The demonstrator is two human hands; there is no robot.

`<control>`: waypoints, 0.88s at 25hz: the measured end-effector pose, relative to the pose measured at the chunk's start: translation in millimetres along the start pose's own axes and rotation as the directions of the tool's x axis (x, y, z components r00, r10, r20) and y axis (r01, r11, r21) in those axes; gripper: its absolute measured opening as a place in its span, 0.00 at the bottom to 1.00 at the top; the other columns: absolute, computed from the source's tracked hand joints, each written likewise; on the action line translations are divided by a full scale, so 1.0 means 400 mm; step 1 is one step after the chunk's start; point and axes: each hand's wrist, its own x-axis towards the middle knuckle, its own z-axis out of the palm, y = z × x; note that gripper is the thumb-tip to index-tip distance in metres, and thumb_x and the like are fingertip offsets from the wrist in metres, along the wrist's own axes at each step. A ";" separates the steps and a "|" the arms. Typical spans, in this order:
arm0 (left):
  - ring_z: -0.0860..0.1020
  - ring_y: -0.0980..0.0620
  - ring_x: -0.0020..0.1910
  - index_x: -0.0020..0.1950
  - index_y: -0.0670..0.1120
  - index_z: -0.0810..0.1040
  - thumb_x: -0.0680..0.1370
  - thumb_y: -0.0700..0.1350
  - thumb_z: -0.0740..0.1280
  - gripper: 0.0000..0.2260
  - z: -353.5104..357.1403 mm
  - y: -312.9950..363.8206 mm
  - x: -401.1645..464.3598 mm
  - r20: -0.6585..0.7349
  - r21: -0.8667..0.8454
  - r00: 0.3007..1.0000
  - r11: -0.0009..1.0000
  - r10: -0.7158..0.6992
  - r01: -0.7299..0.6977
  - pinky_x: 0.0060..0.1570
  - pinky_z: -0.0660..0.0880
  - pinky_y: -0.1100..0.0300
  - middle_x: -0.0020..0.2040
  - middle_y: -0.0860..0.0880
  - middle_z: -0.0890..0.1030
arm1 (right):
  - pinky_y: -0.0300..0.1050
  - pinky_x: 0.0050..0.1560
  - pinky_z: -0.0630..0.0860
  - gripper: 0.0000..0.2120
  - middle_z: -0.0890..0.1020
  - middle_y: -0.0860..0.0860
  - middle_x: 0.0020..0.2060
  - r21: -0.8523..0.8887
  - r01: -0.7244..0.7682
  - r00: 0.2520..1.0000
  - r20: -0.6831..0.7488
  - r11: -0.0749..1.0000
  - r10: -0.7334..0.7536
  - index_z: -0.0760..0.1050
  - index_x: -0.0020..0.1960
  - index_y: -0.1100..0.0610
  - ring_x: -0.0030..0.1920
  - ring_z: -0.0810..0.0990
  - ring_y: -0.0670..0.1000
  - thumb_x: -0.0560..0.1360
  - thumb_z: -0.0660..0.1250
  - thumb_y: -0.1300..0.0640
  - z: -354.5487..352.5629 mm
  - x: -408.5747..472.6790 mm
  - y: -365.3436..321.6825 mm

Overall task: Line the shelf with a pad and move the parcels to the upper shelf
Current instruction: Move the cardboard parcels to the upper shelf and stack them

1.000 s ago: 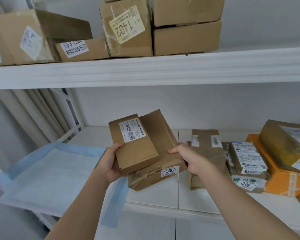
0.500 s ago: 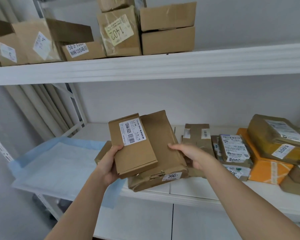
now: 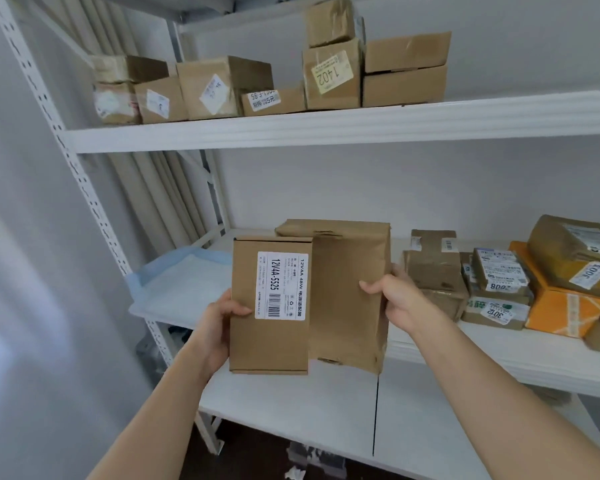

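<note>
I hold two brown parcels upright in the air before the middle shelf [image 3: 465, 348]. My left hand [image 3: 219, 320] grips the left edge of a small cardboard box [image 3: 246, 341] with a white barcode label. Behind it stands a larger paper-wrapped parcel [image 3: 350, 299], gripped on its right edge by my right hand [image 3: 392, 299]. A pale blue pad [image 3: 181, 285] lies on the left end of the middle shelf. The upper shelf [image 3: 326, 126] carries several cardboard boxes [image 3: 329, 77] along its left and middle.
Several labelled parcels [image 3: 499, 289], one an orange box [image 3: 561, 313], crowd the right end of the middle shelf. A white perforated upright [image 3: 70, 161] stands at the left, with beige curtain folds [image 3: 160, 195] behind it. A lower shelf [image 3: 309, 410] juts out below my hands.
Both hands have lifted the two parcels off the middle shelf and tipped them upright. The view has swung up and left, so more of the upper shelf shows.
</note>
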 end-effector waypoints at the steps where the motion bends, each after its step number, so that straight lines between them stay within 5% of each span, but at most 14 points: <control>1: 0.80 0.39 0.50 0.55 0.45 0.80 0.64 0.35 0.61 0.21 -0.022 0.004 -0.031 -0.055 -0.049 0.998 0.999 -0.006 0.004 0.55 0.75 0.44 0.53 0.41 0.83 | 0.52 0.54 0.77 0.30 0.82 0.57 0.54 0.013 0.022 1.000 0.005 1.000 -0.022 0.70 0.67 0.58 0.55 0.80 0.56 0.69 0.66 0.79 0.009 -0.022 0.010; 4: 0.81 0.43 0.41 0.49 0.42 0.79 0.64 0.34 0.56 0.18 -0.071 0.009 -0.121 -0.199 -0.154 0.980 0.988 -0.006 -0.025 0.43 0.77 0.52 0.47 0.43 0.84 | 0.54 0.64 0.72 0.31 0.82 0.56 0.55 0.063 0.081 0.997 0.004 0.995 -0.082 0.72 0.63 0.57 0.60 0.78 0.57 0.67 0.64 0.82 0.031 -0.068 0.038; 7: 0.80 0.44 0.40 0.42 0.44 0.77 0.65 0.35 0.56 0.13 -0.108 0.017 -0.202 -0.287 -0.295 0.958 0.951 -0.001 -0.087 0.44 0.75 0.52 0.44 0.46 0.84 | 0.48 0.56 0.75 0.27 0.82 0.56 0.53 0.075 0.150 0.988 0.019 0.986 -0.152 0.74 0.57 0.57 0.57 0.80 0.55 0.66 0.65 0.83 0.072 -0.131 0.053; 10: 0.80 0.45 0.44 0.48 0.46 0.79 0.69 0.36 0.57 0.14 -0.133 0.032 -0.260 -0.320 -0.351 0.947 0.925 0.027 -0.145 0.47 0.75 0.50 0.42 0.48 0.85 | 0.43 0.46 0.76 0.26 0.82 0.55 0.53 0.050 0.181 0.983 0.020 0.982 -0.182 0.74 0.62 0.60 0.52 0.81 0.52 0.68 0.69 0.79 0.107 -0.194 0.062; 15: 0.80 0.44 0.46 0.54 0.47 0.79 0.76 0.51 0.66 0.11 -0.129 0.055 -0.312 -0.244 -0.347 0.970 0.935 -0.008 -0.079 0.48 0.75 0.50 0.47 0.46 0.84 | 0.46 0.41 0.78 0.18 0.84 0.54 0.49 -0.001 0.159 0.985 -0.065 0.987 -0.159 0.75 0.59 0.58 0.46 0.83 0.52 0.72 0.75 0.57 0.127 -0.270 0.018; 18: 0.83 0.46 0.38 0.50 0.47 0.81 0.77 0.55 0.64 0.13 -0.077 0.082 -0.329 -0.156 -0.296 0.988 0.953 0.018 -0.064 0.43 0.77 0.53 0.40 0.46 0.86 | 0.46 0.42 0.78 0.18 0.85 0.53 0.48 -0.098 0.196 0.979 -0.031 0.976 -0.200 0.77 0.58 0.57 0.47 0.83 0.52 0.72 0.75 0.53 0.128 -0.313 -0.017; 22: 0.84 0.46 0.36 0.52 0.48 0.82 0.76 0.57 0.66 0.14 -0.019 0.102 -0.332 -0.040 -0.253 0.998 0.965 0.053 -0.062 0.39 0.80 0.54 0.43 0.45 0.86 | 0.48 0.46 0.80 0.21 0.85 0.52 0.49 -0.109 0.239 0.971 0.022 0.965 -0.238 0.77 0.60 0.57 0.49 0.84 0.53 0.71 0.75 0.50 0.139 -0.348 -0.043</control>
